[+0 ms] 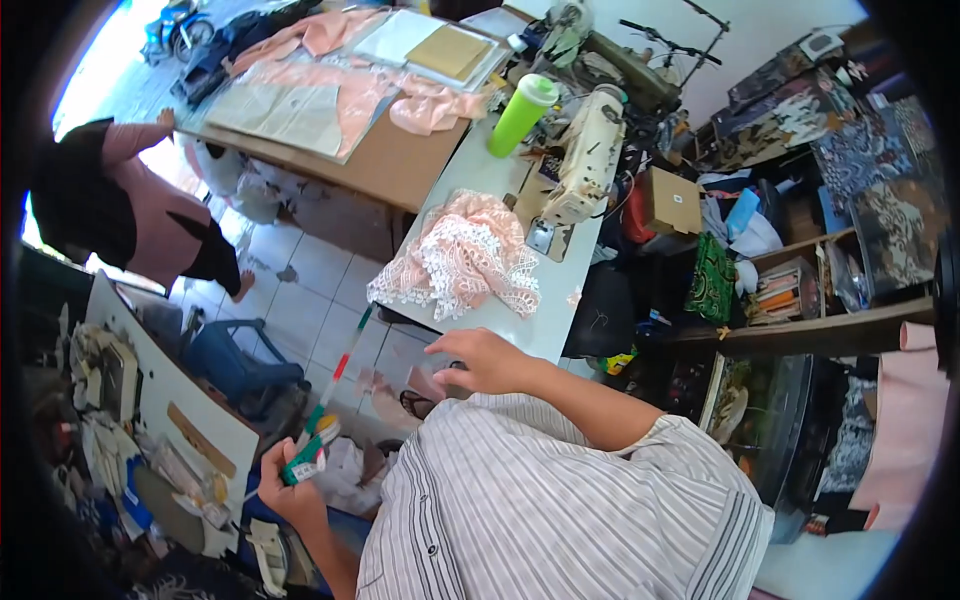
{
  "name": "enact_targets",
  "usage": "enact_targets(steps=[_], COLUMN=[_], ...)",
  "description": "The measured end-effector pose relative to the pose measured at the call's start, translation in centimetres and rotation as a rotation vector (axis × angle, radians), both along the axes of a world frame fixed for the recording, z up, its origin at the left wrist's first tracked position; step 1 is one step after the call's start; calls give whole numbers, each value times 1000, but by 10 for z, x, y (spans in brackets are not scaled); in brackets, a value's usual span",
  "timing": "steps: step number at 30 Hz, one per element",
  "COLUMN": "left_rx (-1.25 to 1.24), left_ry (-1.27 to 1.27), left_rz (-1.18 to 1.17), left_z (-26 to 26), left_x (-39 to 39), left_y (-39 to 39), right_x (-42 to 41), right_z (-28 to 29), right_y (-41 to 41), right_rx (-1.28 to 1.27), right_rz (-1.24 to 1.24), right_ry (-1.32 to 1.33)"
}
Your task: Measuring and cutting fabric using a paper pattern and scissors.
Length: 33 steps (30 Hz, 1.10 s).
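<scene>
My left hand (291,480) is shut on a flexible measuring tape (306,459) banded in green, white and red, whose free length runs up toward the corner of a white sewing table (547,322). My right hand (484,361) is raised in front of my striped shirt, fingers apart, with nothing visible in it. Beyond it, a heap of pink and white lace fabric (469,255) lies on the sewing table. An off-white sewing machine (589,157) stands behind the lace, to the right of a green tumbler (523,116).
A brown table (420,169) holds pink fabric and paper sheets. Another person (150,217) stands at its left end. A blue plastic stool (244,356) and a cluttered white table (161,382) are on the left. Crowded shelves (810,319) line the right, with a cardboard box (673,201) nearby.
</scene>
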<state>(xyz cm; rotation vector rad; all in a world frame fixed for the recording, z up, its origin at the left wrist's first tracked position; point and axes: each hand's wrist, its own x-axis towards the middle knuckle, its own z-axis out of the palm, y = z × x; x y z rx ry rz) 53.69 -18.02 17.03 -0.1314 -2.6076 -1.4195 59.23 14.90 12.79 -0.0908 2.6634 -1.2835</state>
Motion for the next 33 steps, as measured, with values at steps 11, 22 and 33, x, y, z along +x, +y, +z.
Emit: enact_targets(steps=[11, 22, 33], left_rx=[-151, -700, -972], left_ry=[-133, -138, -736], left_rz=[-225, -540, -781], left_z=[-19, -41, -83], left_x=[-27, -115, -188], left_y=[-2, -29, -205], right_x=[-30, -8, -96], right_z=[-23, -183, -179], right_y=[-80, 54, 174], right_rx=[-27, -73, 340], right_rz=[122, -894, -1216], right_ry=[72, -176, 261])
